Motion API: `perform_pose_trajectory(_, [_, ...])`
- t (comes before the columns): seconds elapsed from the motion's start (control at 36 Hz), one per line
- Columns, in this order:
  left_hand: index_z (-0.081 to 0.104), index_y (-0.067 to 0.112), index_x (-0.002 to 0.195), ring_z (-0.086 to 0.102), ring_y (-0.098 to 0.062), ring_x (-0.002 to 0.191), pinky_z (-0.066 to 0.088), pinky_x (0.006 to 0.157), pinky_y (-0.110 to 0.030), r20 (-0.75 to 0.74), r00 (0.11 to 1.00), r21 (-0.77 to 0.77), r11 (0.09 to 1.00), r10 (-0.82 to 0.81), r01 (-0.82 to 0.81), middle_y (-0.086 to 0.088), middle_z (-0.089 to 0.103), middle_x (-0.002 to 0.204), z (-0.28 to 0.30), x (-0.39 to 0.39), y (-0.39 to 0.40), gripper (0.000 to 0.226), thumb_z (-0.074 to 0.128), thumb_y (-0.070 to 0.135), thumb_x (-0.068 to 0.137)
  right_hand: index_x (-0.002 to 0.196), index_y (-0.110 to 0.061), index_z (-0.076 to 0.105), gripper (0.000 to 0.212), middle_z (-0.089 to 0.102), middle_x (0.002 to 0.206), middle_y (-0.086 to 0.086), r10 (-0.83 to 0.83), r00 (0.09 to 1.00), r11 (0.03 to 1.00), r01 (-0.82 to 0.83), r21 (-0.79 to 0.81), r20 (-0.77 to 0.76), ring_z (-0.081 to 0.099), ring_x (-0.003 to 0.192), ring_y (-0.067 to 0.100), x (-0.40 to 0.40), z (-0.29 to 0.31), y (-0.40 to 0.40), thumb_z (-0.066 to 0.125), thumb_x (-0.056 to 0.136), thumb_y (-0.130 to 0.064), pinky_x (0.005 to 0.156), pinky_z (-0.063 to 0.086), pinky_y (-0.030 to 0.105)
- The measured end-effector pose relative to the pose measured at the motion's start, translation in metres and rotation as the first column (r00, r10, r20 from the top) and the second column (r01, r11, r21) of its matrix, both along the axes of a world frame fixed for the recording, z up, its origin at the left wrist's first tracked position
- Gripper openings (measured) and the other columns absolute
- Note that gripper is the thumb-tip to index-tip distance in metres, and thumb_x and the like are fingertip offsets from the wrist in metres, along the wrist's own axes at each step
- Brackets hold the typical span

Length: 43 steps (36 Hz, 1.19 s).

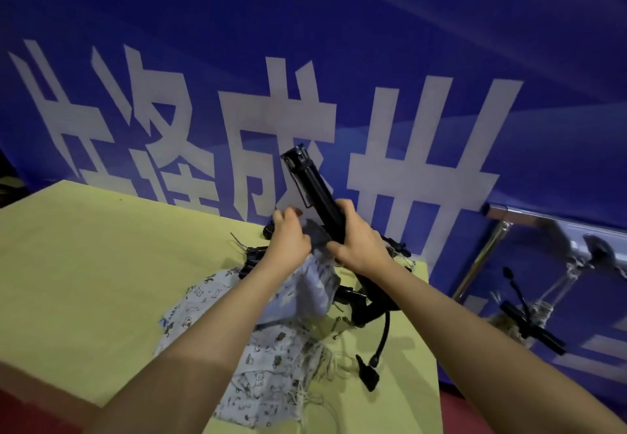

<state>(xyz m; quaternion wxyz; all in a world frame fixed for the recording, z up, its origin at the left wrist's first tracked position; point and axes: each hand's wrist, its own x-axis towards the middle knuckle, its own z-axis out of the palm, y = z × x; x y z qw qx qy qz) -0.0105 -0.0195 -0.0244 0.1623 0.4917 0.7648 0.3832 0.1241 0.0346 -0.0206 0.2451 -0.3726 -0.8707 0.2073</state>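
Wiping judged midway: folded tripod [305, 179] gripped by right hand [359, 240], patterned cloth [315, 284] clutched by left hand [288, 240] (upper tube, toward 11 o'clock, probably left to wipe).

Both bare forearms reach up from the bottom of the frame, the left from the lower left and the right from the lower right, meeting just right of centre. The left hand [288, 235] has its fingers curled, bunching a cloth [315, 284]. Just beside it, the right hand [359, 242] wraps fingers and thumb round a black tube [314, 182]. The backs of both hands face the camera.
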Motion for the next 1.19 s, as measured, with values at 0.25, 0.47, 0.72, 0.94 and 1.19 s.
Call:
perform_pose_trajectory(0.25, [0.061,0.002,0.103,0.058,-0.029,0.094,0.045,0.079,-0.035,0.488,0.825,0.058,0.932,0.285,-0.357,-0.016,0.063,0.101,-0.001,-0.023,-0.002,0.016,0.062,0.008,0.087,0.119,-0.034,0.041,0.048,0.063,0.105,-0.003,0.085,0.996,0.987,-0.088,-0.132,-0.03,0.062,0.089,0.022,0.023,-0.008,-0.001,0.064,0.077,-0.033,0.075,0.054,0.047])
perform_pose_trajectory(0.47, [0.064,0.007,0.085,0.054,-0.023,0.085,0.044,0.076,-0.028,0.598,0.758,0.138,0.898,0.26,-0.417,-0.011,0.061,0.088,-0.002,-0.031,-0.008,0.026,0.046,-0.013,0.085,0.111,-0.035,0.043,0.048,0.059,0.087,0.004,0.108,0.985,0.966,-0.071,-0.25,0.136,0.058,0.072,0.028,0.034,-0.03,0.0,0.065,0.072,-0.019,0.065,0.052,0.044])
perform_pose_trajectory(0.72, [0.068,0.003,0.11,0.056,-0.025,0.111,0.04,0.092,-0.021,0.338,0.936,0.238,0.952,0.103,-0.191,-0.01,0.06,0.124,0.007,-0.032,-0.019,0.026,0.053,-0.004,0.09,0.124,-0.032,0.045,0.056,0.062,0.087,0.003,0.12,0.964,0.968,-0.06,-0.245,0.237,0.062,0.073,0.026,0.036,-0.038,-0.002,0.065,0.074,-0.019,0.064,0.052,0.038])
perform_pose_trajectory(0.94, [0.056,0.005,0.129,0.035,-0.027,0.12,0.024,0.108,-0.024,-0.142,0.983,0.043,0.991,-0.116,0.124,-0.005,0.049,0.137,-0.015,-0.022,-0.029,0.054,0.039,-0.019,0.084,0.124,-0.029,0.049,0.048,0.06,0.084,0.0,0.105,0.911,0.988,-0.048,-0.15,0.399,0.06,0.074,0.023,0.025,-0.039,-0.004,0.059,0.078,-0.024,0.056,0.045,0.029])
perform_pose_trajectory(1.19, [0.034,0.013,0.144,0.029,-0.032,0.128,0.035,0.103,-0.043,-0.308,0.902,-0.274,0.936,-0.304,0.222,-0.007,0.028,0.142,-0.047,-0.007,-0.027,0.06,0.049,-0.001,0.087,0.106,-0.011,0.054,0.024,0.063,0.094,0.009,0.05,0.715,0.961,-0.224,0.161,0.698,0.059,0.077,0.029,0.001,-0.029,-0.01,0.054,0.085,-0.021,0.058,0.042,0.032])
